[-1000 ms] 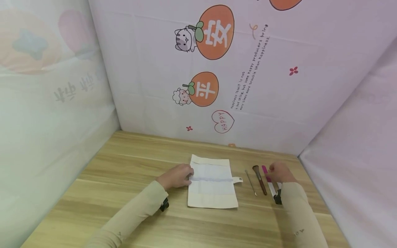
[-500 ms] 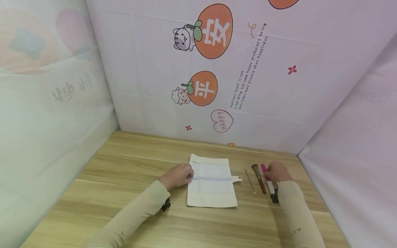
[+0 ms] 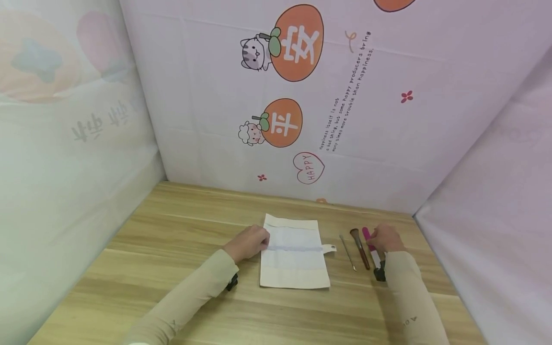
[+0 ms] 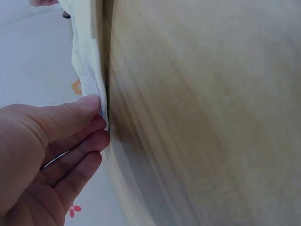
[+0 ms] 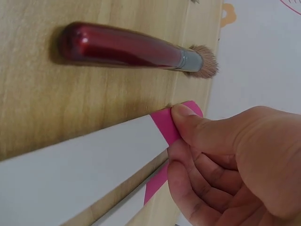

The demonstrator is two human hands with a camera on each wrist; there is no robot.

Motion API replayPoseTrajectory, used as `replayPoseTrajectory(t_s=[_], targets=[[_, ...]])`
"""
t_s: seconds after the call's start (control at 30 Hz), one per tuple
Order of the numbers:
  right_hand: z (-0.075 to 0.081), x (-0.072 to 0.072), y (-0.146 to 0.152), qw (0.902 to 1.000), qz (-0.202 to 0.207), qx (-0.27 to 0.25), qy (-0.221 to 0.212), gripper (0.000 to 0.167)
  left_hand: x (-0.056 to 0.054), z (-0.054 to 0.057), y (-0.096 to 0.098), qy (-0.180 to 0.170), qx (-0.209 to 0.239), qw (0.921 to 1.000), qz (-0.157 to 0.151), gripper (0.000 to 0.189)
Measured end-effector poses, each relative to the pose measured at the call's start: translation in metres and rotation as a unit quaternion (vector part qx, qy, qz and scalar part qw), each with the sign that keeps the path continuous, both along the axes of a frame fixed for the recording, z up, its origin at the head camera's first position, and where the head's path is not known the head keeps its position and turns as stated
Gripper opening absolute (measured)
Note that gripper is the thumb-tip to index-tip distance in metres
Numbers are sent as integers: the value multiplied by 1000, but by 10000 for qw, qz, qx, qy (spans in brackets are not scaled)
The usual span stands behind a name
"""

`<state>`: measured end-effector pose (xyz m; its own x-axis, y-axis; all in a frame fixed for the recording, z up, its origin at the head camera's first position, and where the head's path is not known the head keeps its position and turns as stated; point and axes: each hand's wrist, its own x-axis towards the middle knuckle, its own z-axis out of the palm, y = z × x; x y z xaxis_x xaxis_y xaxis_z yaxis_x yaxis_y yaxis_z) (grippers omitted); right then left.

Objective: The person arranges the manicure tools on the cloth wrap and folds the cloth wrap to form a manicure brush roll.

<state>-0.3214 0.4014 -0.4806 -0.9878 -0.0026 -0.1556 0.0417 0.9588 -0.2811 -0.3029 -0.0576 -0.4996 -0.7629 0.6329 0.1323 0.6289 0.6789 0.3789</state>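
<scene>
On the wooden table lies a white cloth pouch [image 3: 297, 275], spread flat, with a snap tab on its right side. My left hand [image 3: 247, 243] pinches the pouch's left edge; in the left wrist view the thumb [image 4: 87, 106] lies over the cloth. At the right, my right hand [image 3: 386, 238] pinches the pink end of a pink-and-white nail file [image 5: 89, 157] between thumb and fingers. Alongside it, partly hidden by the file and fingers, is a second pink-tipped white strip [image 5: 124, 207]. Left of the file lies a makeup brush [image 5: 122, 47] with a dark red handle.
A thin metal stick tool [image 3: 348, 254] lies between the pouch and the brush. Printed cloth walls [image 3: 215, 120] enclose the table at the back and both sides. A dark wrist camera [image 3: 380, 272] overlaps the file's near end in the head view.
My left thumb and fingers have drawn together on the pouch's edge. My right hand has shifted slightly left onto the file's pink end.
</scene>
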Motion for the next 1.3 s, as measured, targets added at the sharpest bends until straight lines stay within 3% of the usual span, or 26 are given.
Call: replayPoseTrajectory(t_s=[0.23, 0.47, 0.83, 1.03, 1.1, 1.3], targets=[[4, 1, 3, 9998, -74, -190, 17, 15, 3, 11, -1, -181, -33, 9998, -4, 20], [15, 2, 9, 9950, -419, -906, -10, 24, 2, 17, -1, -372, -143, 9992, -41, 23], [40, -4, 0, 9873, -311, -1509, -384, 51, 2, 20, 0, -537, -226, 9983, 42, 26], [54, -14, -24, 9898, -153, -1393, -252, 48, 3, 23, 1, -656, -312, 9973, 118, 25], [61, -18, -37, 9860, -178, -1643, -203, 45, 3, 23, 1, -700, -343, 9968, 162, 24], [72, -28, -82, 9577, -293, -2854, -235, 42, 3, 22, 0, -755, -355, 9964, 178, 23]])
